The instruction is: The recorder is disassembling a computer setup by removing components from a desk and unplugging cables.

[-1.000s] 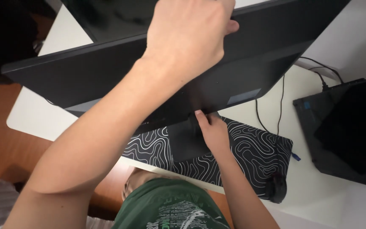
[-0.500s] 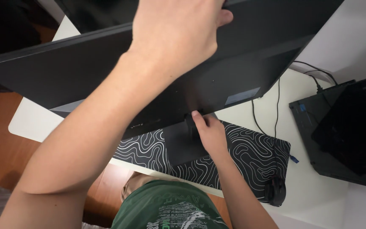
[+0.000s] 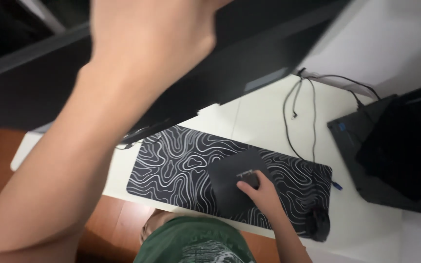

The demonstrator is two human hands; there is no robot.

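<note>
monitor (image 3: 249,53) above the desk mat (image 3: 181,165), stand base (image 3: 232,187) on the mat, cables (image 3: 298,117) behind

My left hand (image 3: 152,44) was blurred and cut off by the top edge, hiding much of the black monitor (image 3: 249,63). I couldn't tell its grip. My right hand (image 3: 261,190) covered part of the stand base (image 3: 230,182).
</note>
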